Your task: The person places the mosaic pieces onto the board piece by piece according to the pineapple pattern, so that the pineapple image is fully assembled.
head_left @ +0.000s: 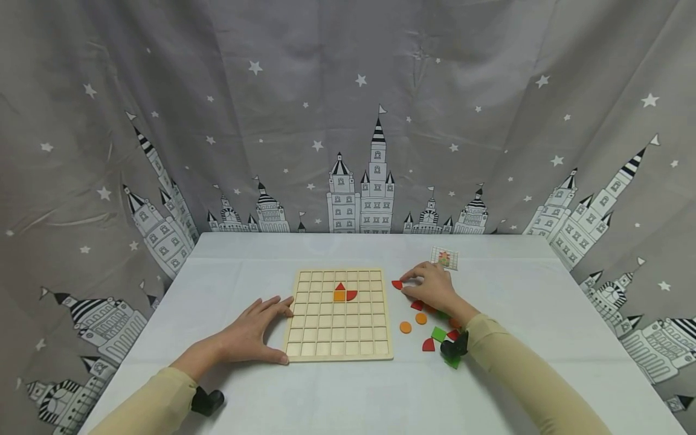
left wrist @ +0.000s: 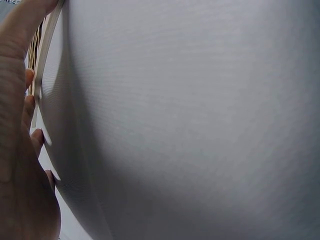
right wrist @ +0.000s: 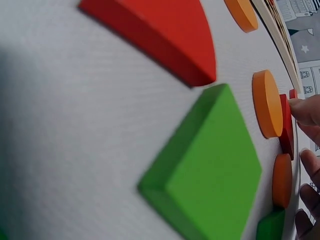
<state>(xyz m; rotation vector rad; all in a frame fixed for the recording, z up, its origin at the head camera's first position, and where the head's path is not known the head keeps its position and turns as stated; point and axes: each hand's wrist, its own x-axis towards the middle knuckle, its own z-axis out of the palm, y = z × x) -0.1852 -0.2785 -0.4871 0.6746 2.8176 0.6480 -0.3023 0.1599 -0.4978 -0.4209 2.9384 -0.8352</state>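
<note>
– Grey castle curtain out back, white table, wooden grid board mid-table. Hands?

– Left hand spreads wide against the board's left edge. Right hand, on the near side of the pattern card, looks to be pinching a red quarter-circle right of the board.

– Which step?

– Picking a piece, I reckon; orange square, second red quarter and red triangle already sit in the far half. Next move probably needs a clean lift left, then squaring up with a cell.
</note>
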